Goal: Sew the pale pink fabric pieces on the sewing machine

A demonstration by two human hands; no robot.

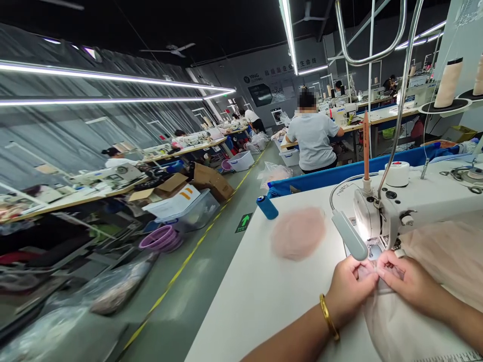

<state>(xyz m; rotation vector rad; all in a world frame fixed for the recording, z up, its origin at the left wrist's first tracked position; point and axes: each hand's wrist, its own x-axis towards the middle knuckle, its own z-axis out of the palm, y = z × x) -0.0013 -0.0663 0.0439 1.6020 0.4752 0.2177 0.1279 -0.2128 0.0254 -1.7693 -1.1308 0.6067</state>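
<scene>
Close in front of the sewing machine (368,213), my left hand (349,286) and my right hand (409,281) nearly meet at the fingertips. Each pinches the edge of a sheer pale pink fabric (381,322), which hangs down toward me. A gold bangle (329,317) circles my left wrist. The needle area is lit, but my fingers and a grey lamp (350,236) partly hide it. More sheer fabric (441,246) spreads under the machine's arm on the right. A round pile of pink mesh (298,232) lies on the white table left of the machine.
A blue thread spool (267,207) lies at the table's far left corner. A white spool (397,173) and a pencil (366,146) stand on the machine. Blue cloth (320,176) borders the table's back. Beyond sits a person (315,136); boxes (188,208) line the aisle.
</scene>
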